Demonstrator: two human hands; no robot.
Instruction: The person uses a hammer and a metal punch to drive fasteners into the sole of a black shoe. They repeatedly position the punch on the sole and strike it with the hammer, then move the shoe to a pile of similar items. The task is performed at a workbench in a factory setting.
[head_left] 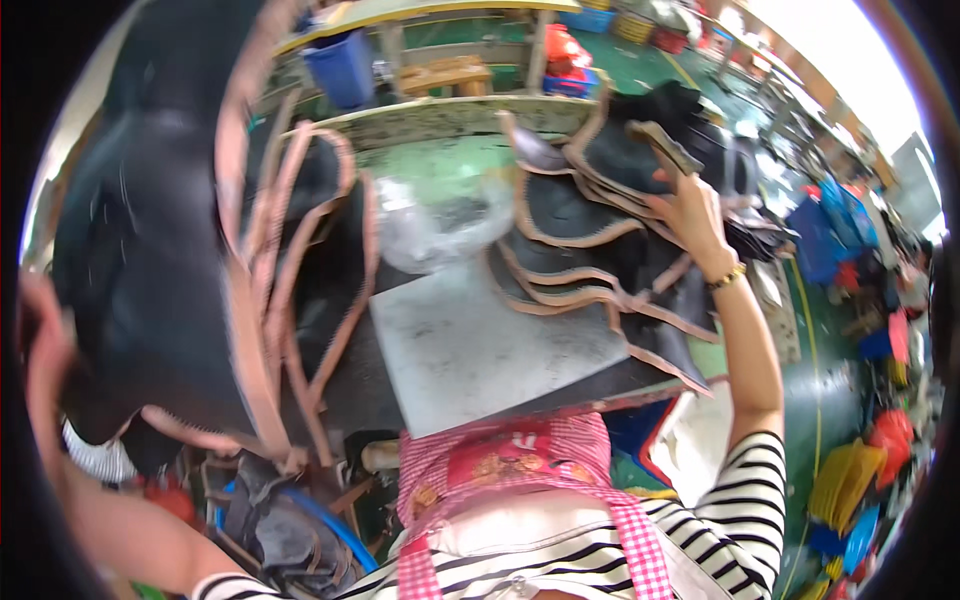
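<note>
At the far left my left hand (45,345), blurred by motion, grips the edge of a large black leather piece (150,220) with a pinkish, zigzag-cut border. The piece stands up high over the left side of the table. My right hand (692,215) is raised at the right, its fingers closed on an oblong brown-edged thing (665,148) whose kind I cannot make out. Below that hand lies a fanned stack of similar black leather pieces (575,210). More black pieces (335,270) lie left of the middle. Between the stacks rests a flat grey board (490,345).
Crumpled clear plastic (430,225) lies behind the board. Beyond the table stand a blue bin (342,68) and a wooden stool (445,75). Dark scraps (290,540) fill a container below left. Yellow baskets (845,485) and red bags (890,440) crowd the right floor.
</note>
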